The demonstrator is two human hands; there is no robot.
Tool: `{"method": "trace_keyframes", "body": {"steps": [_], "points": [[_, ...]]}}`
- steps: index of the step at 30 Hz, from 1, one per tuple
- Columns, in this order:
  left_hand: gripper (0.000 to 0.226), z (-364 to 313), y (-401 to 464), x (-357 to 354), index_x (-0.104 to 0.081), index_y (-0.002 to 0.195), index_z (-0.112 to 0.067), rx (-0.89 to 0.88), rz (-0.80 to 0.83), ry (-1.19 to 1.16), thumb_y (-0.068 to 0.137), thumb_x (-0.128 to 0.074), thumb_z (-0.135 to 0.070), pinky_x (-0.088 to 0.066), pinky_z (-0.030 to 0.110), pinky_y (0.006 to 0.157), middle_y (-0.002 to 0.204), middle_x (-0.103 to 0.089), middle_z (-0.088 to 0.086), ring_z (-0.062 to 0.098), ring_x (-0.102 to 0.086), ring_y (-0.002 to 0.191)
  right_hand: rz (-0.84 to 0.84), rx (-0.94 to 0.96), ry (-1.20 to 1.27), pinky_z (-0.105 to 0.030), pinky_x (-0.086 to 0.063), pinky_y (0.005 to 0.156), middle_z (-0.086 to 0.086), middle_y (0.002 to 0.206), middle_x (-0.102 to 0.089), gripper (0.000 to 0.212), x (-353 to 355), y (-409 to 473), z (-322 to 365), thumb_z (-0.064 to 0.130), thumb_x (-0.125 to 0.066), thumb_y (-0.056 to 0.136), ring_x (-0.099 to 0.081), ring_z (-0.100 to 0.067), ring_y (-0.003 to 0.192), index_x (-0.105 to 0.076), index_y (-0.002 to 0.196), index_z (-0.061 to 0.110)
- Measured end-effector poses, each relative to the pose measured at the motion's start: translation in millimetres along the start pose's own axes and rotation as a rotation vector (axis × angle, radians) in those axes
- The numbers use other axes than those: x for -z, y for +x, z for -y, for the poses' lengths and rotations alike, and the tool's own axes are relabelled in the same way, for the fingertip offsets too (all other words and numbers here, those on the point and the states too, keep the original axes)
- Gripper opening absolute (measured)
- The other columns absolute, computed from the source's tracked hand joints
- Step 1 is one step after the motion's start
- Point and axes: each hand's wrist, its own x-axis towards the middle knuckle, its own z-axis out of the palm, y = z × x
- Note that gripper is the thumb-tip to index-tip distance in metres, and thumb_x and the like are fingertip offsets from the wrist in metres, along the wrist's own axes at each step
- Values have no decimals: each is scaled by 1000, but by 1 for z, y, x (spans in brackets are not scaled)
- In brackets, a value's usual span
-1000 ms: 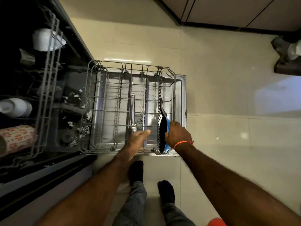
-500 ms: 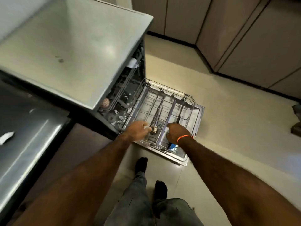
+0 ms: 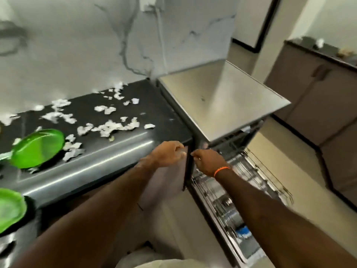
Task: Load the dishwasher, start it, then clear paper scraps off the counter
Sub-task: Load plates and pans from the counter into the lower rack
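Two hands are raised in front of the counter's end. The left hand [image 3: 167, 154] has its fingers curled loosely with nothing visible inside them; the right hand [image 3: 209, 161], with an orange band [image 3: 221, 169] on its wrist, is likewise loosely curled and holds nothing that can be seen, though blur makes this hard to judge.

One dishwasher [image 3: 222, 101] stands just right of the dark counter [image 3: 154, 105], its door down and its lower rack [image 3: 241, 186] pulled out over the door. One blue item [image 3: 243, 232] lies in the rack's near part; the rest of its load is too blurred to count. Two green plates are in view on the counter: one plate [image 3: 37, 148] near the front edge, a second plate [image 3: 10, 209] cut off by the frame's left side. The paper scraps [image 3: 114, 127] are many, well over a dozen white bits scattered across the counter top, some touching the first plate.

Half a second ago both hands were down at the rack's front edge; now they are up at counter height and clear of it. The view has lifted from the floor to the wall and counter.
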Motion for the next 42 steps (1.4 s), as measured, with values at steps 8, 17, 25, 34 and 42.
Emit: {"method": "trace_keyframes", "body": {"steps": [8,17,25,34,42], "points": [[43,147,-69,99,-64,130,-16,196,-221,-144,93,-67,-39,-52,32,94,120,-70,1,19,-67,107,-40,238,65,-43,-54,89,1,117,-72,38,-10,95,168,38,-46,86,-66,-28,104,-63,120,36],[42,292,-146,143,-67,124,-11,469,-524,-192,90,-71,-35,-49,33,90,118,-72,9,27,-65,111,68,393,3,-40,-53,94,0,117,-71,39,-55,168,316,31,-50,85,-64,-26,108,-65,121,33],[43,376,-185,149,-67,122,-6,707,-700,-206,89,-74,-32,-44,36,103,127,-65,12,28,-60,119,175,420,-6,-40,-49,98,-10,131,-63,50,-86,219,409,38,-57,87,-58,-33,120,-52,136,27],[50,412,-185,145,-63,129,-12,879,-605,-226,82,-78,-22,-40,34,111,151,-41,17,30,-50,133,289,365,52,-43,-50,97,-19,129,-61,63,-121,256,458,33,-67,84,-57,-39,119,-43,138,12],[74,402,-166,154,-43,145,-1,918,-906,-435,85,-78,-23,-41,39,109,143,-51,16,31,-51,130,224,266,305,-38,-49,95,-15,125,-60,68,-118,258,447,10,-65,77,-58,-35,118,-41,140,8]]}}
